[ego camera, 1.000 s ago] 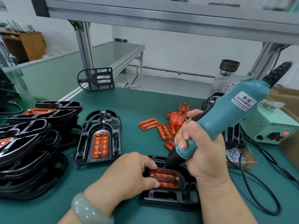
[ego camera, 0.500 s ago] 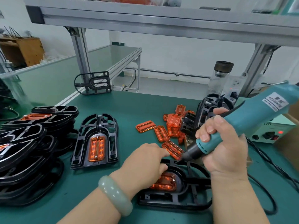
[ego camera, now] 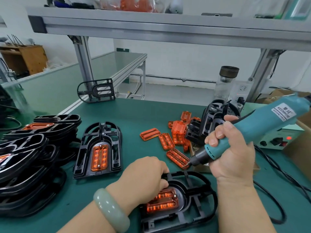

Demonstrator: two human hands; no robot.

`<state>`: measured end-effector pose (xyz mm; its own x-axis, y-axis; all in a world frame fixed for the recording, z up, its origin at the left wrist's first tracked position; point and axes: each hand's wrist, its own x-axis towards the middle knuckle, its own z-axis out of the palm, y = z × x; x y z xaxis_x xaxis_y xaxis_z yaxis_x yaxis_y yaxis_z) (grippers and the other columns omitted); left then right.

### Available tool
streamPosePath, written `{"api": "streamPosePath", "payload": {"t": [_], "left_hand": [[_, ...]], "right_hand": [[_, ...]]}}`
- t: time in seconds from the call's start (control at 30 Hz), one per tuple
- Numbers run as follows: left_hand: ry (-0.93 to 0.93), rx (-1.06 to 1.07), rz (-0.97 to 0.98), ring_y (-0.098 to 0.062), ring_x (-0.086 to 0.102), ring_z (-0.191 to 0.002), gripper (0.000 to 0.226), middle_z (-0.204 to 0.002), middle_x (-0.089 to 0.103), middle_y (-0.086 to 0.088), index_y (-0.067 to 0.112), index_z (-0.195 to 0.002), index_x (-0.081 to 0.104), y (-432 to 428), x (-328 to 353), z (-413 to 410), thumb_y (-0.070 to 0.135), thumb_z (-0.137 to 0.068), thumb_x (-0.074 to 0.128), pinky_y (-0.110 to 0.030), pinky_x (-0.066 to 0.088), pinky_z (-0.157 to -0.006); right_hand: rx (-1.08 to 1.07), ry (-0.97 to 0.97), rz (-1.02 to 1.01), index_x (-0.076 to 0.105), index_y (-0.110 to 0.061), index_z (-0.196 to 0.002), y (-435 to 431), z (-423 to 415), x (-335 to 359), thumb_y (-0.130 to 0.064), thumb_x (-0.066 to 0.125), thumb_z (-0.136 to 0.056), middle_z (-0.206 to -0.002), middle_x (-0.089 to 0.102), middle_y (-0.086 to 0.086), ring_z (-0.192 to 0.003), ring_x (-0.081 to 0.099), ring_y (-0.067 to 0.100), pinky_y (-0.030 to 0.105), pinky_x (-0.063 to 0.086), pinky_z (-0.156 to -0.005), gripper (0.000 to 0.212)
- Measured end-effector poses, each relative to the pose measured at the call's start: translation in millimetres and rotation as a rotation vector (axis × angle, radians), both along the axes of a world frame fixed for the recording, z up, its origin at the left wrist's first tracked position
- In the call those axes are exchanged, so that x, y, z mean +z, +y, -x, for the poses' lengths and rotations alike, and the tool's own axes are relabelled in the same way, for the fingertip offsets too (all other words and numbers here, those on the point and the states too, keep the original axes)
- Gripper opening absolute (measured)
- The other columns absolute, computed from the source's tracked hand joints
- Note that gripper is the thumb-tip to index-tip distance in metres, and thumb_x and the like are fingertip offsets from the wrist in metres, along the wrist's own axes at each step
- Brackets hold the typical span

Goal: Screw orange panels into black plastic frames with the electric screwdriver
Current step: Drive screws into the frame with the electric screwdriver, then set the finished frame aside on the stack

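**Green desk (ego camera: pixel 134 113), batch partway through**

Near the desk's front edge, the black frame (ego camera: pixel 195 184) is lying flat with an orange panel (ego camera: pixel 162 201) seated in it. One screw is showing at the panel's right end. The left hand (ego camera: pixel 143 179), fingers curling over the frame's rim, is hiding the other end. The right hand (ego camera: pixel 234 158) is gripping the electric screwdriver (ego camera: pixel 262 125), its bit hanging off the frame. A finished frame (ego camera: pixel 99 148) and a stack (ego camera: pixel 25 157) are sitting leftward. Loose panels (ego camera: pixel 165 141) and bare frames (ego camera: pixel 213 121) are waiting behind. Whether the bit is carrying a screw is too small to tell.
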<state>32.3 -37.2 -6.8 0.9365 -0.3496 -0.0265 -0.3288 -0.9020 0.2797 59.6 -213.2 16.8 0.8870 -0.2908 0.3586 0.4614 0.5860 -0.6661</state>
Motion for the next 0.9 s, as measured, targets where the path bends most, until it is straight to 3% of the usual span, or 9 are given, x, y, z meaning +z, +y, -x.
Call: {"api": "streamPosePath", "payload": {"t": [0.1, 0.4, 0.53, 0.7, 0.8, 0.9], "left_hand": [[-0.022, 0.039, 0.016, -0.018, 0.055, -0.102, 0.026, -0.108, 0.057, 0.007, 0.031, -0.111, 0.059, 9.0, 2.7, 9.8, 0.041, -0.087, 0.055, -0.036, 0.047, -0.088], [-0.151, 0.159, 0.053, -0.008, 0.053, -0.108, 0.034, -0.118, 0.052, 0.017, 0.038, -0.122, 0.05, 40.3, 12.2, 34.6, 0.046, -0.089, 0.053, -0.025, 0.045, -0.088], [-0.204, 0.267, 0.083, -0.003, 0.053, -0.091, 0.027, -0.109, 0.055, 0.02, 0.039, -0.112, 0.054, 60.9, 18.5, 36.5, 0.047, -0.087, 0.055, -0.02, 0.044, -0.079], [-0.263, 0.451, 0.134, -0.009, 0.059, -0.094, 0.02, -0.097, 0.058, 0.018, 0.037, -0.104, 0.058, 86.8, 23.6, 31.1, 0.042, -0.085, 0.06, -0.026, 0.046, -0.081], [-0.302, 0.542, 0.159, -0.012, 0.06, -0.091, 0.026, -0.097, 0.063, 0.013, 0.032, -0.11, 0.06, 96.9, 21.2, 24.5, 0.038, -0.085, 0.061, -0.028, 0.046, -0.077], [-0.335, 0.61, 0.206, -0.02, 0.061, -0.097, 0.043, -0.102, 0.065, 0.004, 0.027, -0.125, 0.051, 102.8, 18.7, 19.8, 0.033, -0.085, 0.063, -0.031, 0.045, -0.08]], "right_hand": [[-0.009, 0.003, -0.017, 0.063, -0.021, -0.084, 0.9, -0.4, -0.4, -0.011, 0.054, -0.082, -0.057, 0.046, -0.005, -0.045, 0.044, 0.009, 0.021, 0.04, -0.05, 0.014], [-0.062, 0.022, -0.059, 0.058, -0.02, -0.088, 3.6, -2.5, -2.7, -0.014, 0.054, -0.084, -0.057, 0.046, -0.007, -0.045, 0.043, 0.009, 0.02, 0.039, -0.052, 0.009], [-0.06, 0.024, -0.116, 0.057, -0.022, -0.088, 2.4, -2.1, -3.1, -0.013, 0.05, -0.089, -0.058, 0.047, -0.009, -0.046, 0.043, 0.008, 0.02, 0.04, -0.054, 0.011], [-0.02, 0.012, -0.166, 0.056, -0.024, -0.088, 3.3, -1.2, -3.5, -0.014, 0.045, -0.094, -0.058, 0.048, -0.01, -0.047, 0.043, 0.006, 0.018, 0.041, -0.056, 0.016], [-0.017, 0.019, -0.145, 0.056, -0.024, -0.087, 5.1, -2.2, -4.8, -0.016, 0.048, -0.092, -0.059, 0.047, -0.01, -0.047, 0.043, 0.007, 0.019, 0.041, -0.055, 0.012], [-0.006, 0.025, -0.118, 0.056, -0.023, -0.089, 7.5, -3.3, -6.6, -0.018, 0.051, -0.088, -0.058, 0.047, -0.009, -0.047, 0.044, 0.007, 0.019, 0.041, -0.054, 0.007]]}}
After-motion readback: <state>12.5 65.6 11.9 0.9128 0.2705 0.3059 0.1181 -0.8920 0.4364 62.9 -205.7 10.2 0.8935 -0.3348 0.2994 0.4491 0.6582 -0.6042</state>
